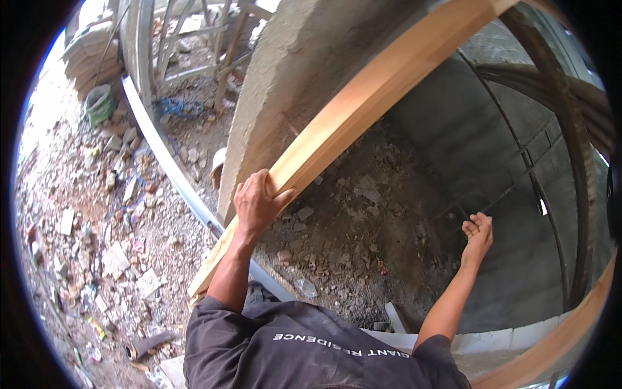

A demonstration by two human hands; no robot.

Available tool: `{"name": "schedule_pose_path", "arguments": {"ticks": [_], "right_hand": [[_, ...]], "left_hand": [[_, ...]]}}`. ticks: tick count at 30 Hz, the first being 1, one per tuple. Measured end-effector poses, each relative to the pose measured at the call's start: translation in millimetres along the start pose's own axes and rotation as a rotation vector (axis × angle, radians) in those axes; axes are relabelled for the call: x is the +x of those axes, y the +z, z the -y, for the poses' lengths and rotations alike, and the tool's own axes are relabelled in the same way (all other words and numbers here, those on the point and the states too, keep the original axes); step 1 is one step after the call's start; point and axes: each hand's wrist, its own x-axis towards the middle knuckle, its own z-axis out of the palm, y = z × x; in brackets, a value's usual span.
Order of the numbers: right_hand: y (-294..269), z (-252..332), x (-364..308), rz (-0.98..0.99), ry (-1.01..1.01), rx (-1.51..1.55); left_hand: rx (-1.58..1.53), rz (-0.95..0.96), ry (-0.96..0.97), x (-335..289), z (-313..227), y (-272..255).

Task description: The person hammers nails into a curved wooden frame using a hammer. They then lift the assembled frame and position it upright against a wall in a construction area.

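Note:
A long, pale wooden beam (363, 100) slants from beside my left arm up to the far right. My left hand (257, 202) is closed over its lower stretch, fingers across the top and thumb along the near side. Out to the right, apart from the beam, my right hand (478, 236) is raised with its fingers curled together. Whatever those fingers may hold is too small or too hidden to make out. Behind the right hand stands a smooth grey wall (518, 259).
A rough concrete pillar (259, 97) rises beyond the beam. Rubble (116, 259) covers the ground at left, with a long pale rail (162, 159) crossing it. A green sack (99, 106) and blue cord (181, 107) lie farther off. Dark timber (573, 162) curves along the right.

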Motion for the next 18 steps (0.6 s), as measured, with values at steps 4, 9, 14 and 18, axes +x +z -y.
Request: {"name": "schedule_pose_path", "arguments": {"ticks": [4,9,14,18], "right_hand": [[29.0,-10.7,15.0,0.135,-0.015,-0.146],[8.6,-95.9,11.6,0.182,0.192,-0.276],[-92.1,-258.1,-90.8,0.357,0.704,-0.473],[-187.6,-327.2,-186.8,0.601,1.15,-0.681]], "left_hand": [[-0.044,-0.027,0.028,0.6,7.9,1.4],[-0.057,-0.081,-0.019,-16.7,14.2,-5.2],[0.162,-0.046,-0.308,-178.4,83.6,-1.7],[0.313,0.437,-0.964,-379.6,128.1,-30.5]]}}
